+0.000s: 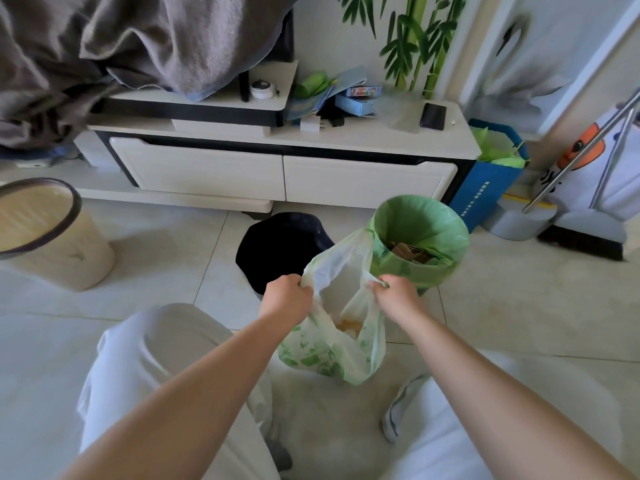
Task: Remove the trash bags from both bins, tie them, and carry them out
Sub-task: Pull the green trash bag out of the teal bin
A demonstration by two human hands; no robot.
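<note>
A white-and-green printed trash bag (329, 355) hangs open above the tiled floor in front of my knees, with some yellowish waste inside. My left hand (287, 299) grips its left rim and my right hand (394, 294) grips its right handle, pulling the mouth apart. Just behind it stands a bin lined with a green trash bag (420, 237), holding cardboard scraps. To the left of that bin sits a dark, empty-looking bin (277, 247). A beige bin with a dark rim (48, 237) stands at the far left, with no liner visible.
A white TV cabinet (277, 168) runs along the wall behind the bins, covered with boxes, a phone and a grey blanket. A blue paper bag (488, 188), a dustpan and a broom (585, 237) stand at the right. My legs in white trousers frame the bag.
</note>
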